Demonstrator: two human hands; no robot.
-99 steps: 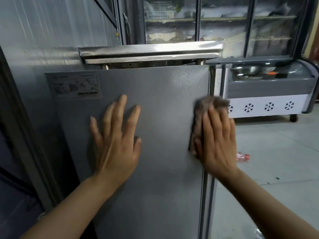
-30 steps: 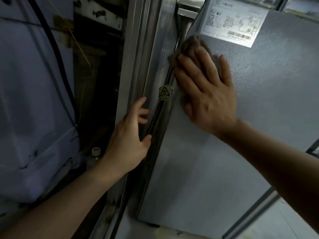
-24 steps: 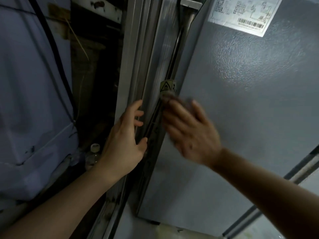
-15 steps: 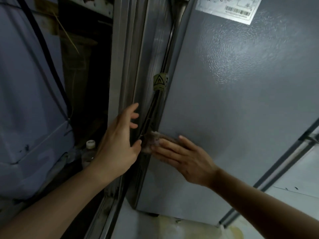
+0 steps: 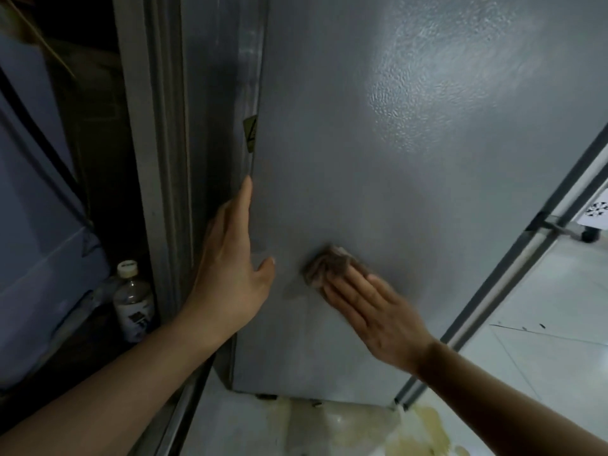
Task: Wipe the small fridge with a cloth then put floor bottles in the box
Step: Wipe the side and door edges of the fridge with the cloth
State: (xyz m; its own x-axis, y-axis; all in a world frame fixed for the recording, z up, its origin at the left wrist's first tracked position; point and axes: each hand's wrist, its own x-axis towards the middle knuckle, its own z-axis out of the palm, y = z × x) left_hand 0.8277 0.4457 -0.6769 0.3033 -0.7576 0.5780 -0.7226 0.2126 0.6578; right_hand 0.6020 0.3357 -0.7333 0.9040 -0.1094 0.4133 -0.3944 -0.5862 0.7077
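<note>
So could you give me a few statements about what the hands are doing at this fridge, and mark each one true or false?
1. The right hand presses a cloth flat against the fridge. True.
2. The left hand holds a bottle. False: it rests open at the fridge's left edge, and the bottle stands untouched in the dark gap to the left.
3. The bottle has a pale cap on. True.
4. The cloth is near the top of the panel. False: it is low on the panel, closer to the floor.
5. The floor below the fridge is spotless. False: yellowish stains show there.
</note>
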